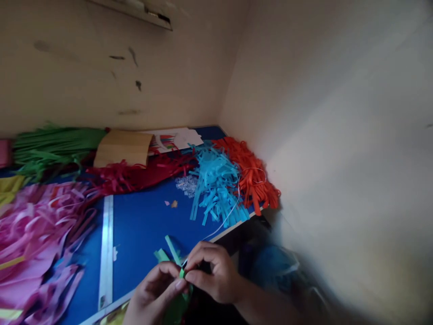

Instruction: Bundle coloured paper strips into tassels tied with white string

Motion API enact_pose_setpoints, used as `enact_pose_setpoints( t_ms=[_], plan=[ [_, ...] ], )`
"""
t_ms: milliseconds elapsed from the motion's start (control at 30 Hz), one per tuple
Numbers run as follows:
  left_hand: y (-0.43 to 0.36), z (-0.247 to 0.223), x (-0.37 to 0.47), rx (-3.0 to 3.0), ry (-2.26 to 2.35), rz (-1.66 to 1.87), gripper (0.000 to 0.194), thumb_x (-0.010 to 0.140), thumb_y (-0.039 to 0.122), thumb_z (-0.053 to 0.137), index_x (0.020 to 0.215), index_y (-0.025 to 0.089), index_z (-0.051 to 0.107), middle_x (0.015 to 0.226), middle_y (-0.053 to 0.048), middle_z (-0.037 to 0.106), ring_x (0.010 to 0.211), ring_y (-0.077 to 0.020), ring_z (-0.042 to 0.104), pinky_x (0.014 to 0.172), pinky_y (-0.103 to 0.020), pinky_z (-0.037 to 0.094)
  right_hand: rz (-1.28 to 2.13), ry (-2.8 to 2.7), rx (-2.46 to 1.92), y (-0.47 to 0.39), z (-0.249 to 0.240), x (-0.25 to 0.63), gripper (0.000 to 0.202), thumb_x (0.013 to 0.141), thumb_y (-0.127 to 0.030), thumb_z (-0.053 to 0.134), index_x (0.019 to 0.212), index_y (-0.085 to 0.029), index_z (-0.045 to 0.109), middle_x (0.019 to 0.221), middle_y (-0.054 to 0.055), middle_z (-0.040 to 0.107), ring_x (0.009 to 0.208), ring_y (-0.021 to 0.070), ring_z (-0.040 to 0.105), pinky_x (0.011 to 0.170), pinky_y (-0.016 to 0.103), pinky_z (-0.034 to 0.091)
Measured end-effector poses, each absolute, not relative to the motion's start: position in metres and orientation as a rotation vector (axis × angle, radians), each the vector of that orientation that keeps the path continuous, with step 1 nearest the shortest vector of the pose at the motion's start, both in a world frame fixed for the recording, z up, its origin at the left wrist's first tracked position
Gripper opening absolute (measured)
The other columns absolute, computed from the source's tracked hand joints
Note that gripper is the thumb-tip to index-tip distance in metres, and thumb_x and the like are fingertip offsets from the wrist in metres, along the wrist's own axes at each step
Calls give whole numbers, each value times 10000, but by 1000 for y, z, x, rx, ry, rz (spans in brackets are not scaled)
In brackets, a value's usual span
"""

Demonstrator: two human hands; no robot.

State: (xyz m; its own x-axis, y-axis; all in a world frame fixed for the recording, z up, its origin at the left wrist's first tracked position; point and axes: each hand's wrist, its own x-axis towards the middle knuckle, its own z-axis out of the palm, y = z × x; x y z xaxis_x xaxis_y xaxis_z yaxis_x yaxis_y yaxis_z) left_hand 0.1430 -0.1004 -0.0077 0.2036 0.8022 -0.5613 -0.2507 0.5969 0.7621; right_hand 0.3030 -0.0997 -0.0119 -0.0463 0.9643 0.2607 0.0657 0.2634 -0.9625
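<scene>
Close to the table's front edge, my left hand (160,286) pinches a bunch of green paper strips (173,249) between thumb and forefinger. My right hand (213,271) meets it from the right, fingertips pressed together at the same spot. A thin white string (221,225) runs from my right fingers up over the table toward the blue and orange fringe. The strips' ends poke up above my fingers, and more green hangs below, partly covered by my hands. Exactly how the string passes around the strips is hidden by my fingertips.
Fringed heaps of light blue (216,176), orange (252,171), dark red (135,176), green (61,144) and pink (37,234) strips lie on the blue table (142,230). A metal ruler (107,243) lies left of centre. Small clear pieces (186,185) sit beside the blue fringe.
</scene>
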Motion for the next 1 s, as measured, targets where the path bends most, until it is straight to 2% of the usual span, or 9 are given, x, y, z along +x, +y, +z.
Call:
enact_pose_setpoints(
  t_ms=[100,200,300,400,500,633,767,1000],
  plan=[
    [-100,-13,141,723,1147,825,413,531,489,881,649,179,635,596,14,618,550,-113,546,518,-188,459,997,-1421,-1064,-99,-12,301,40,769,-212,722,746,-182,737,740,39,702,712,145,661,701,231,516],
    [-100,-24,135,906,1146,849,340,617,480,838,660,192,663,622,-2,658,576,-132,600,538,-186,491,966,-1458,-1089,-99,-11,299,52,727,-133,691,712,-178,712,728,28,692,693,136,656,684,220,512],
    [-99,-29,128,1278,1089,963,190,731,383,771,679,215,699,711,-25,720,638,-161,681,592,-195,542,888,-1479,-1095,-100,-12,297,92,714,-91,659,723,-178,688,738,23,676,705,136,649,692,226,511],
    [-96,-27,124,1726,956,1151,30,808,245,704,794,256,727,797,-12,757,711,-152,726,658,-169,563,833,-1474,-1046,-103,-15,296,103,759,-93,638,779,-188,673,765,22,661,741,139,641,718,242,513],
    [-94,-22,124,2010,887,1262,116,851,181,652,906,264,712,820,2,766,744,-127,738,693,-133,560,831,-1436,-1011,-108,-21,295,113,797,-101,609,817,-204,650,792,19,642,761,141,628,717,254,512],
    [-94,-17,130,2057,963,1295,76,908,235,593,881,240,664,781,1,741,717,-104,725,687,-120,558,762,-1463,-982,-112,-29,296,146,799,-95,600,865,-220,634,825,21,638,784,150,622,725,274,513],
    [-95,-16,133,2023,983,1309,124,946,259,539,863,232,626,775,-2,721,698,-91,713,674,-113,554,672,-1556,-958,-108,-26,300,190,789,-85,598,909,-229,628,826,24,646,785,156,623,726,291,510],
    [-95,-9,129,2094,826,1213,136,967,282,512,903,236,623,812,-21,723,757,-92,715,700,-119,555,617,-1656,-994,-105,-13,300,103,806,-138,585,853,-223,620,769,13,657,756,163,623,779,355,473]
  ],
)
